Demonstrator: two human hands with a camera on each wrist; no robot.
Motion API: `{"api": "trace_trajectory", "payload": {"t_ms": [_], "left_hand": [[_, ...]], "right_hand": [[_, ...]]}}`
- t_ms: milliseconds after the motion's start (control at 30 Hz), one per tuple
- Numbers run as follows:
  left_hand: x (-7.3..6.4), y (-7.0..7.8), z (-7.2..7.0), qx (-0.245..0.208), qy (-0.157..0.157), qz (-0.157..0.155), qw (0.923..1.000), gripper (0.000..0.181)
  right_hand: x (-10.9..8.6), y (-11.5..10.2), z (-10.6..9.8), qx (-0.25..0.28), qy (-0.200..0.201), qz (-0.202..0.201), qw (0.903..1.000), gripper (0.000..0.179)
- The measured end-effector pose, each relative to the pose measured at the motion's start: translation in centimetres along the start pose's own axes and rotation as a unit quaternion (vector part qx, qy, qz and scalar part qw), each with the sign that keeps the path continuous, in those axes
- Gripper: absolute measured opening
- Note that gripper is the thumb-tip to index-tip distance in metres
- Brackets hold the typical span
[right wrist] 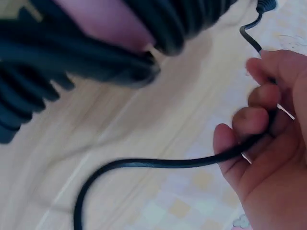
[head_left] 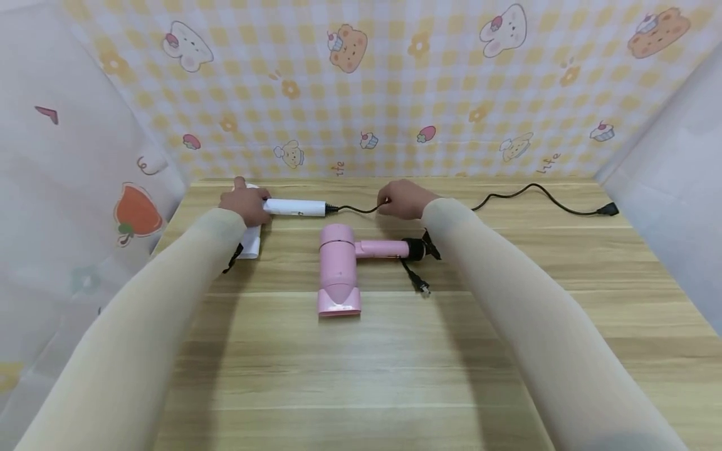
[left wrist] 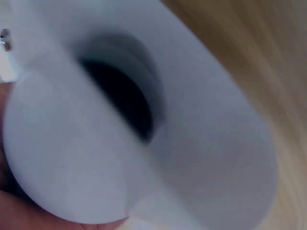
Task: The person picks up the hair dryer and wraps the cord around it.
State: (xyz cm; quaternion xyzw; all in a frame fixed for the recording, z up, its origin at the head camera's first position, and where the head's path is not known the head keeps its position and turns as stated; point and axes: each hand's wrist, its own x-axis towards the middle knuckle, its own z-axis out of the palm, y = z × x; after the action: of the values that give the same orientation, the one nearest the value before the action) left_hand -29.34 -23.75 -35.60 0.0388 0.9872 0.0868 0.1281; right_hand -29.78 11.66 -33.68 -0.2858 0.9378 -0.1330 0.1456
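Beneath left hand (head_left: 246, 202), white hairdryer (head_left: 296, 207) (gripped), its black cord (head_left: 359, 210) pinched in right hand (head_left: 403, 199)

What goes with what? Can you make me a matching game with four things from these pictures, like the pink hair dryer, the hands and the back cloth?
Things:
1. Left hand
2. Pink hair dryer
3. Back cloth
4. Right hand

Matches:
A. Has yellow and white checks
B. Holds a dark cord
C. Grips the white hair dryer
D. Lies on the wood-grain table, touched by no hand

Right pairs: 1-C, 2-D, 3-A, 4-B
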Motion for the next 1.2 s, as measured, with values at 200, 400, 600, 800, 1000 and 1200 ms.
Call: {"api": "trace_trajectory", "payload": {"t_ms": [200,400,600,800,1000,1200], "left_hand": [[-1.6,1.4,-0.9,-0.078,0.088,-0.025,0.9928,0.045],[-5.8,3.7,-3.1,-0.093,0.194,0.015,0.9764,0.042],[-9.1,7.0,-4.2,-0.105,0.277,0.058,0.9533,0.039],[-11.5,9.2,-2.8,-0.156,0.316,0.055,0.9344,0.038],[-13.5,12.1,-0.7,-0.197,0.341,0.05,0.9178,0.038],[-14.9,14.4,0.4,-0.219,0.371,0.062,0.9003,0.035]], "right_hand": [[-2.7,0.2,-0.3,0.065,0.133,0.021,0.9887,0.021],[-7.1,0.7,-0.7,0.123,0.23,0.045,0.9644,0.024],[-10.3,0.0,-0.7,0.146,0.318,0.086,0.9326,0.026],[-12.1,-2.2,0.6,0.134,0.379,0.064,0.9132,0.024],[-14.0,-4.1,1.9,0.134,0.392,0.033,0.9097,0.022],[-15.3,-5.3,2.7,0.108,0.42,-0.014,0.9008,0.021]]}}
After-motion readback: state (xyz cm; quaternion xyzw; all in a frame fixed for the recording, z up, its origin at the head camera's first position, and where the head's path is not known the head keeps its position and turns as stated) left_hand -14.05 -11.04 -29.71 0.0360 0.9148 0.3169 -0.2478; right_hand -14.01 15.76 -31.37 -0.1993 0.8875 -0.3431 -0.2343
